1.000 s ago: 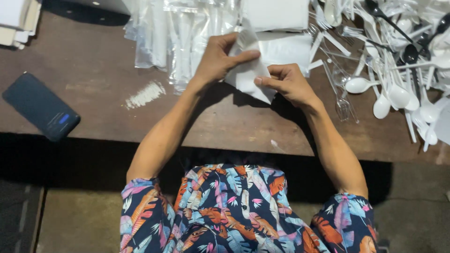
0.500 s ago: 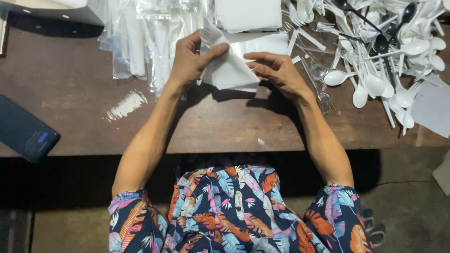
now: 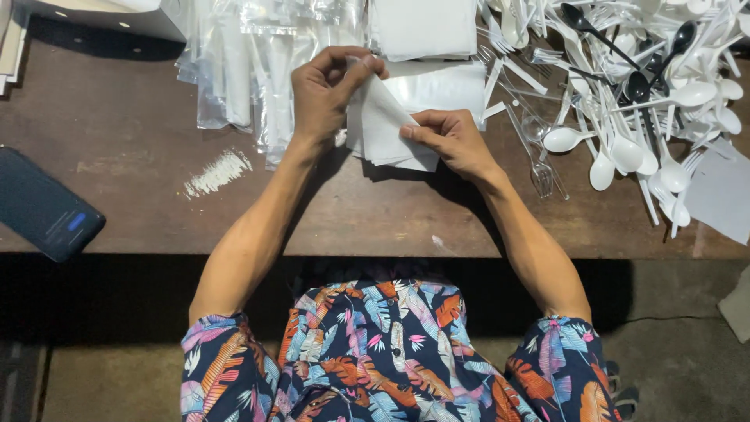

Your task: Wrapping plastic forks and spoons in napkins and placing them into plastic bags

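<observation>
Napkin: a white folded paper napkin is being held between both hands, just above the far-middle part of the worktop, its long side running roughly far-to-near.
Left hand: the left hand is pinching the napkin's far top corner.
Right hand: the right hand is gripping its near right edge; both are equally close.
Surroundings: clear plastic sleeves are lying toward the far left, white plastic cutlery is piling at the far right corner, a dark phone is resting at the left edge.
</observation>
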